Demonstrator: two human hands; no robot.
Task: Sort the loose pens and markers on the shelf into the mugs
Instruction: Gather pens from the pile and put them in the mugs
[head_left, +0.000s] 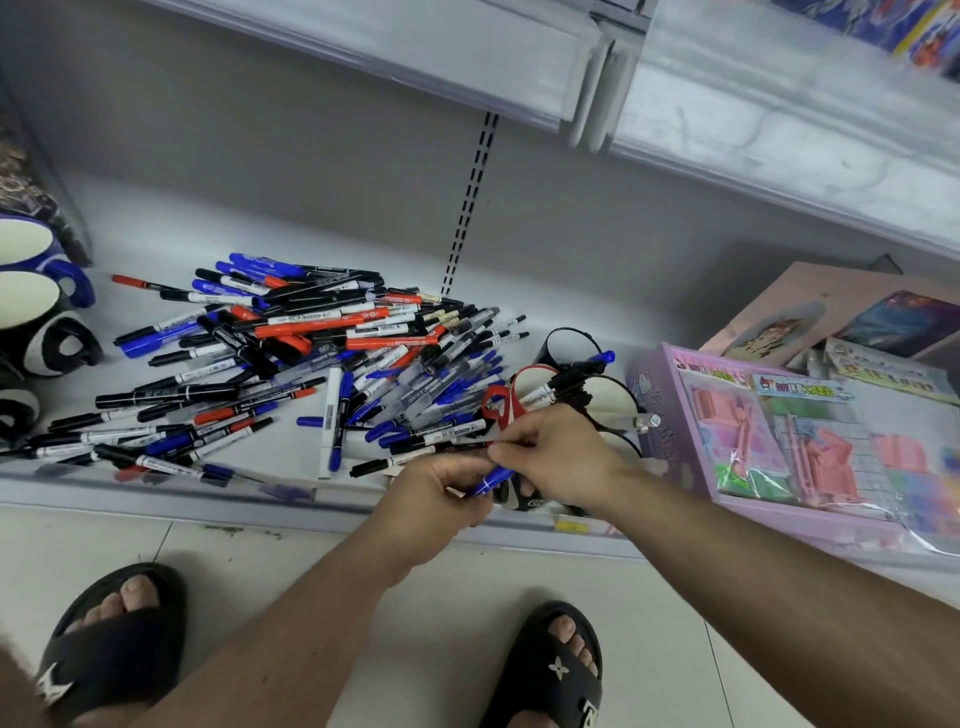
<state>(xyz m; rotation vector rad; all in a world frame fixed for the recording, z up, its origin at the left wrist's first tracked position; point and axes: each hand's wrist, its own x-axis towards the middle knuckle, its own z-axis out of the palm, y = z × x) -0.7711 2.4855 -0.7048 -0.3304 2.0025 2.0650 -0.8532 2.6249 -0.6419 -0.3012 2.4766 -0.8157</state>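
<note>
Head view, your left hand: your left hand (434, 491) sits just in front of the shelf's front edge, fingers curled around the lower end of a blue pen (489, 480).
Head view, your right hand: your right hand (558, 457) is touching the left one, fingers bent, pinching the upper end of the same blue pen; whether it holds anything more, you cannot tell from here.
Head view, loose pile: the heap of pens and markers (291, 364), black, blue and red mixed, lies spread over the white shelf (156, 239), from near its left end to the middle.
Head view, nearest mugs: a red mug (524, 387) with several pens standing in it is just behind your right hand; a black mug (569, 348) stands behind it with a blue-capped pen at its rim, and a dark-rimmed mug (613, 397) is just to the right.
Head view, far mugs: a blue mug (36, 249) and a black-and-white mug (41, 327) stand at the shelf's left end, well apart from your hands.
Head view, right of the mugs: a purple box (670, 415) of pink packaged items touches the mug group's right side.
Head view, floor: your black sandals (114, 654) rest on the tiled floor below the shelf.
</note>
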